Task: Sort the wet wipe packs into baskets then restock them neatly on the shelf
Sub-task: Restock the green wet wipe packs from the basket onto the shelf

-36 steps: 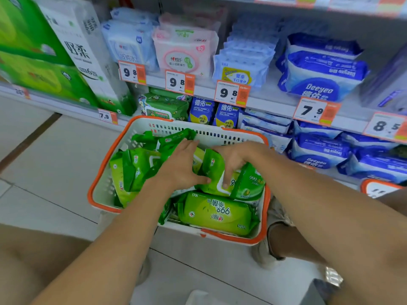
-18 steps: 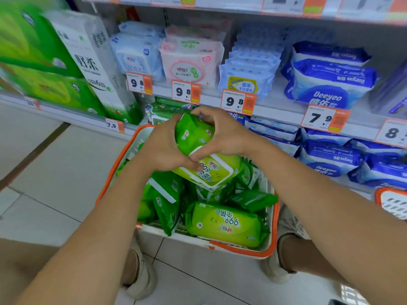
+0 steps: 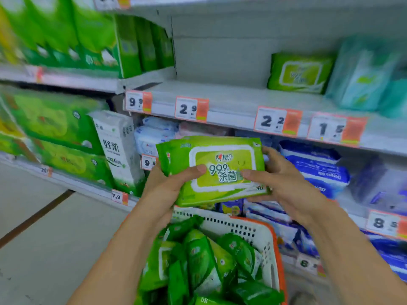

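Both hands hold a stack of green wet wipe packs (image 3: 218, 159) flat in front of the shelves, label up, above the basket. My left hand (image 3: 169, 183) grips its left edge with the thumb on top. At the right edge, my right hand (image 3: 279, 179) grips it the same way. Below stands a white basket with an orange rim (image 3: 251, 230), filled with several more green packs (image 3: 202, 265). One matching green pack (image 3: 299, 72) stands on the upper shelf (image 3: 220, 95), with bare shelf to its left.
Teal packs (image 3: 363, 73) sit right of the green pack on the upper shelf. Blue packs (image 3: 315, 168) fill the shelves behind my right hand. Green and white tissue bundles (image 3: 116, 148) fill the left bay. Price tags line the shelf edges. Tiled floor lies at the left.
The hands have lifted the green packs out of the basket and raised them toward the upper shelf. The view has tilted up, bringing that shelf into sight.
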`<state>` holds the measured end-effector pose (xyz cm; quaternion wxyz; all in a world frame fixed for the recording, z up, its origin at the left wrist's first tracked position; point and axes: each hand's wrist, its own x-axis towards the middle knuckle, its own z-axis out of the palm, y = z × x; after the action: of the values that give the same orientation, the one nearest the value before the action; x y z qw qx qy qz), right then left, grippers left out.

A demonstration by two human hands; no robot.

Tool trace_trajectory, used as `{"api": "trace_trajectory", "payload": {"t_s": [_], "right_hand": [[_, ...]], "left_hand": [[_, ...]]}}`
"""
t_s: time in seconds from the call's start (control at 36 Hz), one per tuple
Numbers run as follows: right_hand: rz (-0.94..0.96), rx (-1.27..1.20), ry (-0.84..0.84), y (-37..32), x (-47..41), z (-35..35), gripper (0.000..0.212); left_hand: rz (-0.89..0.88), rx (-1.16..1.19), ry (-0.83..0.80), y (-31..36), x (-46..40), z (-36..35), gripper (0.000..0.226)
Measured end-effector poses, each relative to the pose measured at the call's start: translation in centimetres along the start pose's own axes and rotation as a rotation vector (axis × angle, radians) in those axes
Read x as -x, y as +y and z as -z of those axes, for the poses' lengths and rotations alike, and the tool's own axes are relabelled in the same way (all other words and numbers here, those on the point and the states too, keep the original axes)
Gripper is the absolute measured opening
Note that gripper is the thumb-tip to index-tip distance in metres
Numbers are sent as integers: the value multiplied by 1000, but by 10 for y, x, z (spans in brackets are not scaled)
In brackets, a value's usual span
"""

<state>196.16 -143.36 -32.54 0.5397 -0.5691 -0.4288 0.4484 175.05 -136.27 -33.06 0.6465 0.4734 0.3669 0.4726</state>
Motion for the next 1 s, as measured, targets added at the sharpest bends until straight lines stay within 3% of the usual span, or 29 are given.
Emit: {"api": "trace_trajectory", "payload": {"t_s": [0.11,0.25,0.33,0.42,0.53,0.64,0.72,0.78,0.89,1.0], "right_hand": [[283,82,117,-64,18,18,73],[585,165,457,-129,3,50,65],[617,295,646,-145,-37,76,65],[502,465,736,-145,-81,102,69],[233,615,714,-130,-123,126,65],[157,854,683,-112,-154,146,59],[132,1353,693,-114,-170,152,82],[245,1654,615,-115,-187,152,87],[198,1664,498,-120,-227,157,86],[142,1690,446,-129,-245,161,82]], "left_hand": [[-130,-62,-128,42,-11,-39,75],[-366,-218,-420,119,-54,-111,49],[-390,-404,-464,142,-102,-150,53],[-330,-493,-454,132,-154,-180,51],[-197,-566,-461,93,-208,-203,45],[-132,-636,-450,56,-244,-218,33],[-289,-903,-449,37,-266,-232,48],[-341,-1002,-483,30,-275,-243,53],[-386,-1134,-516,20,-290,-267,44],[-400,-1216,-455,10,-307,-275,63]]}}
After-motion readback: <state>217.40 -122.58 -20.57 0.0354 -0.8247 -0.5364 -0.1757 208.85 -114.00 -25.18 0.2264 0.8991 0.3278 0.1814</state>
